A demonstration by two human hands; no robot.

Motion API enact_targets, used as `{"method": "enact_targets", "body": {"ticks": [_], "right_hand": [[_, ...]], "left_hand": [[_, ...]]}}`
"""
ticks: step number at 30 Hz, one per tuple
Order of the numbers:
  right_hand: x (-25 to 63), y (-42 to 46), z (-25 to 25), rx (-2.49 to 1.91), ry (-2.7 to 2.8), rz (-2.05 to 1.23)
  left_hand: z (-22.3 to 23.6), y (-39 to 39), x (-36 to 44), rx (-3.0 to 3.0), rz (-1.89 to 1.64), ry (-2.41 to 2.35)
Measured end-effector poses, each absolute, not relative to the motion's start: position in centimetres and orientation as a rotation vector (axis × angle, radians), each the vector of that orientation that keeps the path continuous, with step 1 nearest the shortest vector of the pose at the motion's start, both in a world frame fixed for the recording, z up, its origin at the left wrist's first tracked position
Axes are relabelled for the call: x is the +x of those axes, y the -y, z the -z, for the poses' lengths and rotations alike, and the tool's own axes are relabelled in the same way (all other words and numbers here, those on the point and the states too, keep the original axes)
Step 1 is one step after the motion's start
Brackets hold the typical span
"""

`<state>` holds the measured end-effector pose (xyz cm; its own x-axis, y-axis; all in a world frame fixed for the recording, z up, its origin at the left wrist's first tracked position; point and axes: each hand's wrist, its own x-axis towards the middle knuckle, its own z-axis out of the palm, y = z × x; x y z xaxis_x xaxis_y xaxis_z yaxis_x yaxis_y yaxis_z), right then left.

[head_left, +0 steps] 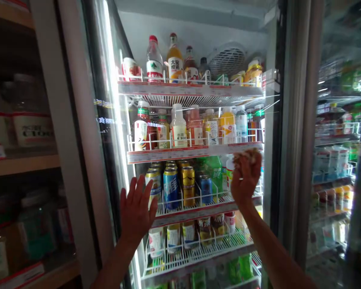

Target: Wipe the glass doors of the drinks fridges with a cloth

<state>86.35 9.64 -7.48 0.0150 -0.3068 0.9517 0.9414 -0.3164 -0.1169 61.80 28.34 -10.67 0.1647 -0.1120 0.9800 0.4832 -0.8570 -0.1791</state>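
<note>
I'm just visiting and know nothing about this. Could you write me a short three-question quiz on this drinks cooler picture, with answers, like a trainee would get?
1. Which hand holds the crumpled cloth?
2. True or false: the left hand is gripping a can.
3. At the front of its shelf, what stands between the tall blue can and the short blue can?
A) a red can
B) a gold can
C) a white bottle

Key:
1. The right hand.
2. False: it is open, with nothing seen in it.
3. B.
</note>
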Motion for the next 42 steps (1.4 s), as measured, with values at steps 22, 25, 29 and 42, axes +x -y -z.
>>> {"method": "enact_targets", "body": {"ticks": [22, 25, 29, 42], "right_hand": [[79.2, -12.2, 13.1, -1.442, 1.299, 1.417], [81.1, -10.5, 13.3, -1.469, 1.251, 1.509], [86.6, -8.3, 10.6, -1.308, 0.735, 1.562], [85.7, -9.2, 10.3, -1.329, 0.887, 1.665]], "left_hand": [[10.8, -28.3, 61.8, -1.960, 1.715, 0.376], [10.8, -28.3, 61.7, -1.955, 1.706, 0.383], [10.7, -28.3, 61.7, -1.947, 1.702, 0.385], [10.4, -27.9, 61.5, -1.952, 1.732, 0.345]]}}
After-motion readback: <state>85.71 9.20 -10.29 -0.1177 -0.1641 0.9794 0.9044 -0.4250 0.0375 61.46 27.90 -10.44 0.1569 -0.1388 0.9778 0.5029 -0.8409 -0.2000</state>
